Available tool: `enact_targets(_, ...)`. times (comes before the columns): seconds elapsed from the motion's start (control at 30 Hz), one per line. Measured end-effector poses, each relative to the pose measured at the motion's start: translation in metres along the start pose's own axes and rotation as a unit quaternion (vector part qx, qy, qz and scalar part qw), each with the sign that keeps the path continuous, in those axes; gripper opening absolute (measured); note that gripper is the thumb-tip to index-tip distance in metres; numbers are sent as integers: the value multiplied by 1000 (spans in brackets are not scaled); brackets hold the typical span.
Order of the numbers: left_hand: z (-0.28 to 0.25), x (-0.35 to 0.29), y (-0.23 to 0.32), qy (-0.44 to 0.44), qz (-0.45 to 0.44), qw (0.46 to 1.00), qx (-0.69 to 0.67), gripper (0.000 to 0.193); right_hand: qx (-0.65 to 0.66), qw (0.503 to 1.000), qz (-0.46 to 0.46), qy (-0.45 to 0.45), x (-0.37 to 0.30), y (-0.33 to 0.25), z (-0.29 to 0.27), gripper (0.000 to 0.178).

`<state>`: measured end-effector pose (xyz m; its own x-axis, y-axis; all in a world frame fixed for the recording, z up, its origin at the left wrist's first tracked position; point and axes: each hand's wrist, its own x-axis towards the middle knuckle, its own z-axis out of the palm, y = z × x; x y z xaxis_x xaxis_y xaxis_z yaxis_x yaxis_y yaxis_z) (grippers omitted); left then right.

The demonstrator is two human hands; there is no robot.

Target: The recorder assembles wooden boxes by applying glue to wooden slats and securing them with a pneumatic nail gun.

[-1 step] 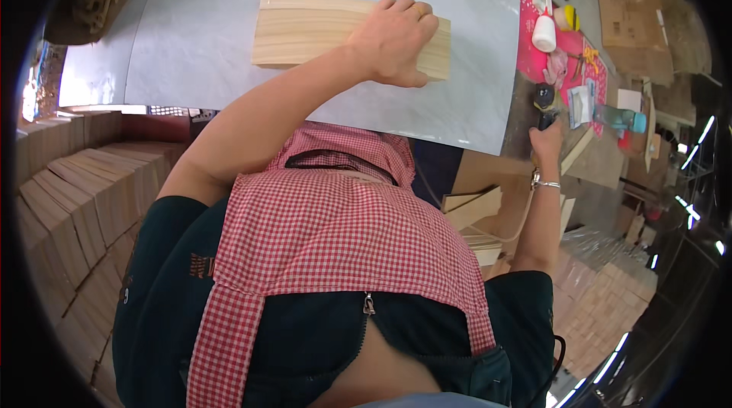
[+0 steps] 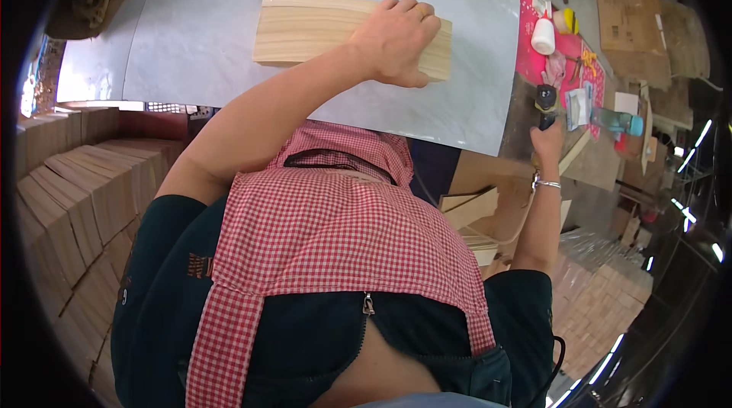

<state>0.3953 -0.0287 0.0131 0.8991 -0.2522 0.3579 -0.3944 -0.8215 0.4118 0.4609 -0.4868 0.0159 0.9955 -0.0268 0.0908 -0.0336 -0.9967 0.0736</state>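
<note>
Almost nothing has changed, so I judge that the block stays held steady. My right hand (image 2: 546, 141) is closed around a black tool (image 2: 545, 97). Farther, my left hand (image 2: 398, 40) grasps the wooden block (image 2: 305, 30) across its width, on the grey table (image 2: 191, 49).

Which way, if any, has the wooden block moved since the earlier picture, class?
No: the wooden block shows no clear shift either way, judged against the right edge of the grey tabletop.
</note>
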Motion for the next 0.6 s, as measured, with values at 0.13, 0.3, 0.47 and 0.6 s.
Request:
enact_targets(0.13,-2,0,-1,-11,1,1000,19,56,80,975,131,-158,10,-26,-59,38)
enact_targets(0.3,-3,-1,-2,-30,-4,999,19,62,342,929,102,-95,-75,-113,-123,20)
enact_targets(0.47,-3,1,-2,-18,2,1000,23,62,410,894,41,-178,-112,-184,-158,14)
enact_targets(0.6,-3,1,-2,-29,-1,999,23,63,432,882,22,-185,-120,-201,-159,16)
